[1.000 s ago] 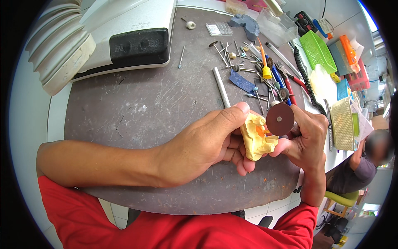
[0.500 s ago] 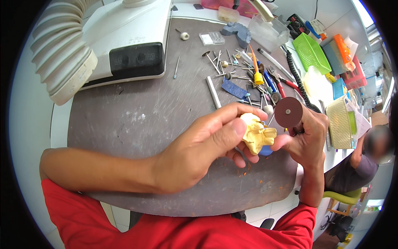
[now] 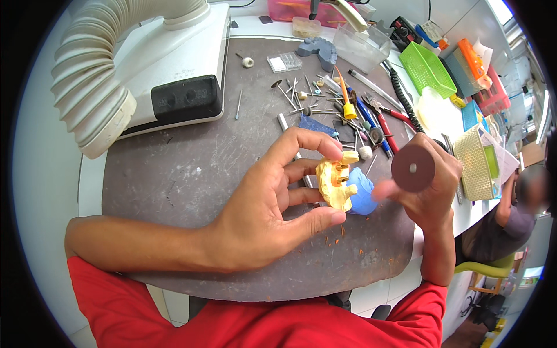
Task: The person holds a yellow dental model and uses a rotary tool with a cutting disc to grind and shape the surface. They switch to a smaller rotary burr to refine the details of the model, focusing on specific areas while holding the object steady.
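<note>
Over the bench, my left hand (image 3: 272, 203) holds a yellow dental plaster model (image 3: 335, 184), index finger on its top edge and thumb along its lower side. Small gold-coloured metal pins (image 3: 343, 172) show on the model. Just right of it, and partly behind it, is a blue lump (image 3: 362, 192); I cannot tell whether it touches the model. My right hand (image 3: 430, 191) is closed round a rotary handpiece, whose body is mostly hidden behind its round brown disc (image 3: 413, 168). The disc stands apart from the model, and the right thumb is blurred.
Loose burs and polishing tips (image 3: 304, 107), red-handled pliers (image 3: 386, 124) and a yellow-tipped orange tool (image 3: 349, 109) lie beyond my hands. A grey dental arch model (image 3: 318, 50) sits farther back. A white box with a ribbed hose (image 3: 87, 87) stands left. Another person (image 3: 505, 226) sits far right.
My left hand has turned the yellow model and opened its grip wider, showing the metal pins and more of the blue lump. The disc has shifted slightly right and down.
</note>
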### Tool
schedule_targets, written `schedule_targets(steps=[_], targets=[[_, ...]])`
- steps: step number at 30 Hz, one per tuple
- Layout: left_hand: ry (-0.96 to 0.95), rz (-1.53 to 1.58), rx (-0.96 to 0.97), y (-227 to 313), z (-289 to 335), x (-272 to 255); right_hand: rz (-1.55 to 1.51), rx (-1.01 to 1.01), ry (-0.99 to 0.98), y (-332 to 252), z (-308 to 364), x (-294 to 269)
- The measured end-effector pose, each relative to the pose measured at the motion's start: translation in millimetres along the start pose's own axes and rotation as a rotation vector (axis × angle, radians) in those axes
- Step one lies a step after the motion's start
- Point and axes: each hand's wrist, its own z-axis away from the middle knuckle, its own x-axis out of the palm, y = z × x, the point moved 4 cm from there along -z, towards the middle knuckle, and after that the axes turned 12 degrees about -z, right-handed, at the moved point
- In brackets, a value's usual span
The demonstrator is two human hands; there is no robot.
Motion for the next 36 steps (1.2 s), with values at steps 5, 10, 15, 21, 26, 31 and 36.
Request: schedule_targets(steps=[5,10,15,21,26,31,36], targets=[[0.022,-0.073,0.002,1.7,-0.2,-2.1,-0.130,-0.074,-0.074,-15.1,-3.9,12.2],[0.044,-0.027,-0.039,4.3,-1.0,-1.1,-0.181,-0.097,-0.136,-18.3,-2.0,17.3],[0.080,-0.024,-0.024,8.4,-3.6,-5.2,-0.166,-0.022,-0.206,-18.6,-3.8,13.3],[0.156,-0.097,0.012,11.7,-7.3,-8.2,-0.182,0.009,-0.147,-16.0,-1.7,11.6],[0.120,-0.068,-0.074,8.9,-10.0,-9.9,-0.017,0.076,-0.075,-8.1,1.5,1.9],[0.089,-0.027,-0.124,8.1,-5.3,-6.1,0.013,0.071,-0.046,-4.2,0.7,4.3],[0.079,-0.082,-0.128,4.4,-2.8,-8.2,0.048,0.028,-0.109,-7.4,1.2,15.6]])
